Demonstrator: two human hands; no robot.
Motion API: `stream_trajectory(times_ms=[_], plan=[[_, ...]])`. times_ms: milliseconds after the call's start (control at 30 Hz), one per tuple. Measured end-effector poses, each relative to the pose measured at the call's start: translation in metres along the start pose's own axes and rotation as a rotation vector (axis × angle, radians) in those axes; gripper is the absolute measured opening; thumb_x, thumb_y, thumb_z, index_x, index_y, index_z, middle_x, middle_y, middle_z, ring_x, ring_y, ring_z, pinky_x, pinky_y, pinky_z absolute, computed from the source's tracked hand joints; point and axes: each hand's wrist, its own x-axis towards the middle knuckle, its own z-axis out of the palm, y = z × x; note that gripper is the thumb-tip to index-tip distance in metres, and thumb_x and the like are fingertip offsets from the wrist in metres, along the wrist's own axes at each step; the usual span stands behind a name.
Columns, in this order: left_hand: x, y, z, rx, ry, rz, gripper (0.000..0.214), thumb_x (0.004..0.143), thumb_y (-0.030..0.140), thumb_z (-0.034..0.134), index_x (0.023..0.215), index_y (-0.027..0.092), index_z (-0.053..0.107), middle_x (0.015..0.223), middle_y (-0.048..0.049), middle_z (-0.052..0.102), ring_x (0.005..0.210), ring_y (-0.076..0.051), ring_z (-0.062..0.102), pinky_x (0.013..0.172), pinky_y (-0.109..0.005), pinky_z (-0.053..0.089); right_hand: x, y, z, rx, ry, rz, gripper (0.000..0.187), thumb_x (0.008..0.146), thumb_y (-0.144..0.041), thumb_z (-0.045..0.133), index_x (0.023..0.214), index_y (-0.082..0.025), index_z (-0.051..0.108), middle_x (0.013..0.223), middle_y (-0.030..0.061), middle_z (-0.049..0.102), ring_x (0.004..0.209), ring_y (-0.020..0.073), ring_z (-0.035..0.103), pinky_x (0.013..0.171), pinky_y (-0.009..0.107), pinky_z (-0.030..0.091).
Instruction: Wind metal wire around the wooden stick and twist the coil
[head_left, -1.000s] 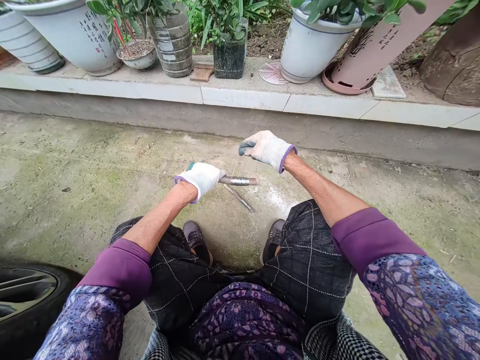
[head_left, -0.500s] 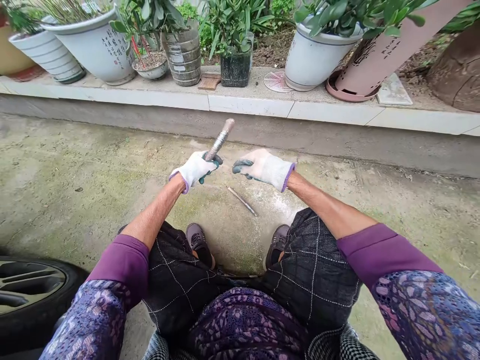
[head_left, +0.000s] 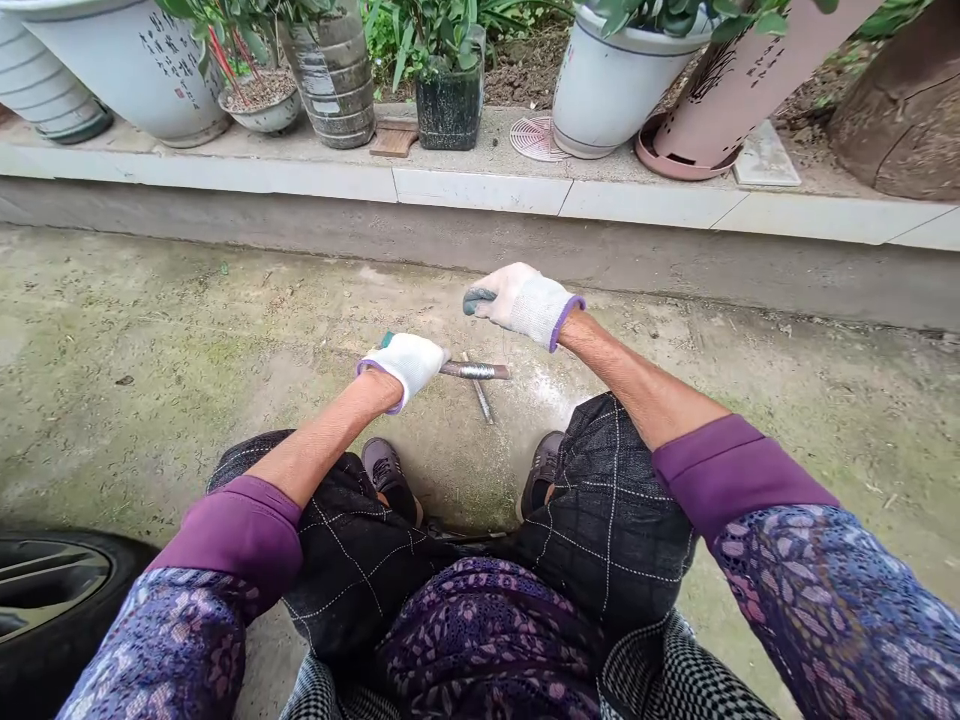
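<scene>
I sit above a concrete floor, both hands in white knit gloves with purple cuffs. My left hand (head_left: 405, 363) is closed round one end of a short stick wound with grey wire (head_left: 474, 371), which points level to the right. My right hand (head_left: 519, 299) hovers higher and further away, its grey-tipped fingers pinched together; a thin wire may run from it down to the stick, but it is too fine to make out. A bare metal rod (head_left: 480, 398) lies on the floor just below the stick.
A raised tiled ledge (head_left: 480, 190) crosses the far side, carrying white plant pots (head_left: 607, 90), a dark pot (head_left: 448, 108) and a round pink grate (head_left: 534, 137). A car tyre (head_left: 52, 600) sits at the lower left. My shoes (head_left: 386, 470) rest under the hands.
The stick in my left hand swung from pointing up and away back down to level, pointing right. My right hand rose slightly and stayed pinched.
</scene>
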Motion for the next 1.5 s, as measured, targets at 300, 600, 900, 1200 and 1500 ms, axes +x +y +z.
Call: stream_trajectory(times_ms=[300,600,900,1200,1500], plan=[[-0.013,-0.025,-0.015,-0.460,0.322,0.021,0.035,0.088,0.033,0.052,0.115,0.024,0.071,0.085,-0.0035,0.070,0.076,-0.017,0.064,0.070,-0.026,0.048,0.015,0.029,0.010,0.100,-0.043,0.131,0.026,0.080,-0.021,0.059,0.095,-0.014,0.078,0.068,0.0025,0.066,0.052,0.0090,0.051,0.052,0.023,0.037],[-0.004,-0.046,-0.012,-0.953,0.354,-0.272,0.037,0.085,0.033,0.053,0.117,0.020,0.068,0.075,-0.0025,0.064,0.051,-0.009,0.048,0.049,-0.023,0.045,-0.007,0.004,0.009,0.222,-0.036,0.012,0.027,0.082,-0.025,0.059,0.096,-0.015,0.079,0.065,0.0016,0.066,0.052,0.0088,0.052,0.051,0.022,0.038],[0.016,-0.028,-0.002,-0.110,0.135,-0.283,0.032,0.091,0.021,0.048,0.114,0.020,0.070,0.094,-0.0134,0.073,0.091,-0.025,0.070,0.078,-0.031,0.052,-0.011,0.000,0.015,0.116,-0.064,0.002,0.017,0.078,-0.031,0.072,0.089,-0.021,0.080,0.067,0.0013,0.071,0.055,0.0131,0.056,0.046,0.025,0.037],[-0.014,0.003,-0.019,0.009,-0.013,0.020,0.038,0.082,0.005,0.051,0.112,0.020,0.070,0.079,-0.0118,0.071,0.080,-0.027,0.070,0.075,-0.038,0.051,0.005,0.009,0.011,0.153,-0.158,0.044,0.023,0.081,-0.026,0.067,0.097,-0.014,0.079,0.064,-0.0013,0.065,0.053,0.0067,0.050,0.049,0.019,0.035],[-0.024,-0.028,-0.023,-1.131,0.331,0.028,0.032,0.081,0.027,0.061,0.110,0.018,0.071,0.062,0.0040,0.053,0.046,-0.007,0.044,0.042,-0.018,0.039,0.008,0.021,0.012,0.529,-0.092,0.148,0.024,0.082,-0.019,0.059,0.097,-0.011,0.076,0.054,-0.0022,0.054,0.043,0.0066,0.043,0.040,0.020,0.034]])
